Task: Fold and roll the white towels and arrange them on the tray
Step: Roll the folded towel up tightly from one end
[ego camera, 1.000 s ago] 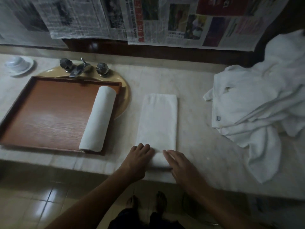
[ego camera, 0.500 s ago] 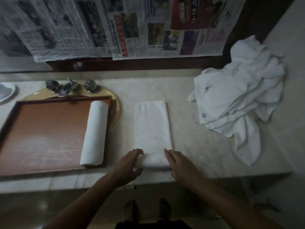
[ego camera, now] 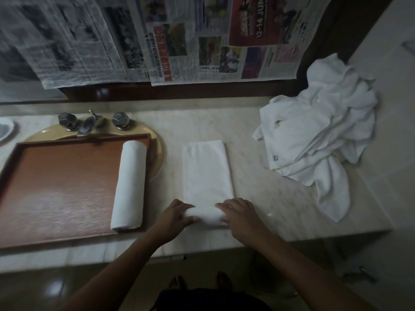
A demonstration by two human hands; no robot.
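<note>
Both hands now curl round the near end of the folded towel (ego camera: 207,173): my left hand (ego camera: 177,217) grips the left of the fresh coil, my right hand (ego camera: 240,215) the right. Half a second ago they lay flat at that edge, so rolling has begun, with most of the strip unrolled ahead. The counter (ego camera: 269,203) gives open room far of the coil; its near edge sits under my wrists. The tray (ego camera: 56,187), one rolled towel (ego camera: 130,182) at its right, waits left; the loose pile (ego camera: 318,140) lies well right
</note>
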